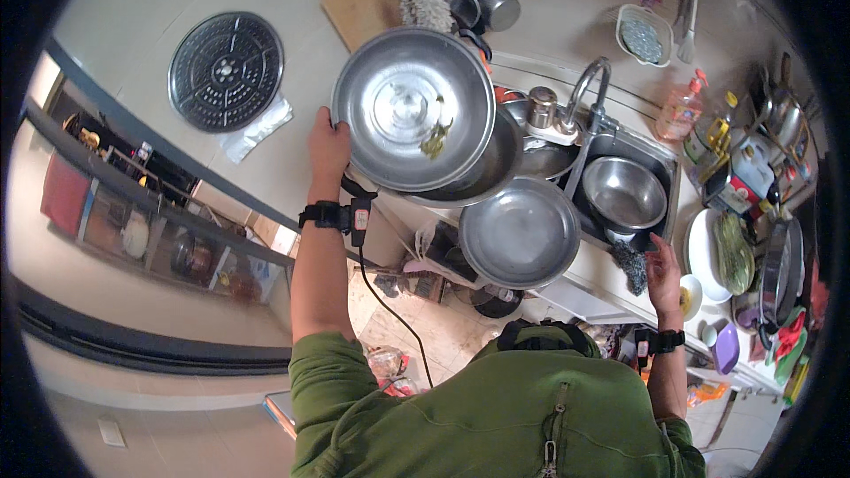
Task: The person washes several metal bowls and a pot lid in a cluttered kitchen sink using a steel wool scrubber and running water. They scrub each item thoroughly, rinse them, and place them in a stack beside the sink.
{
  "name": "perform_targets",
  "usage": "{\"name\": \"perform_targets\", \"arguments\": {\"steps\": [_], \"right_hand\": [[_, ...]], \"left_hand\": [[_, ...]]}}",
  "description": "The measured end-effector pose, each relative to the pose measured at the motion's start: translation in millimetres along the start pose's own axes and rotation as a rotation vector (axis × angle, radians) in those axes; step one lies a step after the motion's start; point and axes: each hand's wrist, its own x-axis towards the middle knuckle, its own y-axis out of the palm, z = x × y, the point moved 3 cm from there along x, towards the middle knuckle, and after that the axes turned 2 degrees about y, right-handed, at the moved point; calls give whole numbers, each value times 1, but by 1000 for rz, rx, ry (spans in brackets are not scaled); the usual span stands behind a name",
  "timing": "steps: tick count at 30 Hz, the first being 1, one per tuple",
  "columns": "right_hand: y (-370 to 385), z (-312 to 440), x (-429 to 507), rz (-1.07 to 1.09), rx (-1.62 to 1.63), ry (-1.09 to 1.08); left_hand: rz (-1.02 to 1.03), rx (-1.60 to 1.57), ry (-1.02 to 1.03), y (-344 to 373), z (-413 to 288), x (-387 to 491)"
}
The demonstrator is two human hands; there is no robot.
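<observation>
My left hand (330, 146) grips the rim of a large metal basin (378, 139), which has some green leafy scraps inside. Beneath and behind that basin shows another metal bowl (508, 153). A grey metal bowl (519, 232) rests at the front edge of the counter by the sink. To the right, my right hand (663, 272) hangs with fingers apart, holding nothing, beside a dark scrubbing cloth (629, 267) on the sink's front edge. Inside the sink (669, 179) sits a steel bowl (624, 192), and a chrome faucet (591, 76) stands behind.
A perforated steamer plate (226, 72) lies at left, over a plastic bag (259, 126). Pans (498, 8) and a cutting board (362, 3) stand at the back. A soap bottle (680, 109), a white plate (700, 252) with a green squash (734, 252), and a purple dish (726, 348) line the right.
</observation>
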Motion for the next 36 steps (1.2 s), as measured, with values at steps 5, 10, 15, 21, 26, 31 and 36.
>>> {"name": "perform_targets", "arguments": {"steps": [5,10,15,21,26,31,36], "right_hand": [[31,32,31,156,108,-51],[99,67,71,454,541,134],[228,96,97,675,1107,784],[266,105,98,721,1016,633],[249,116,98,733,973,519],[230,110,103,604,837,470],[200,97,110,482,700,316]], "left_hand": [[-354,-134,72,-66,10,-27],[-792,-466,-8,-129,64,-88],[-613,-1053,-773,-88,145,-211],[-755,-1165,-872,-65,178,-355],[-748,-226,-844,-89,165,-427],[-652,72,-264,-131,122,-404],[-346,508,106,-158,95,-342]]}}
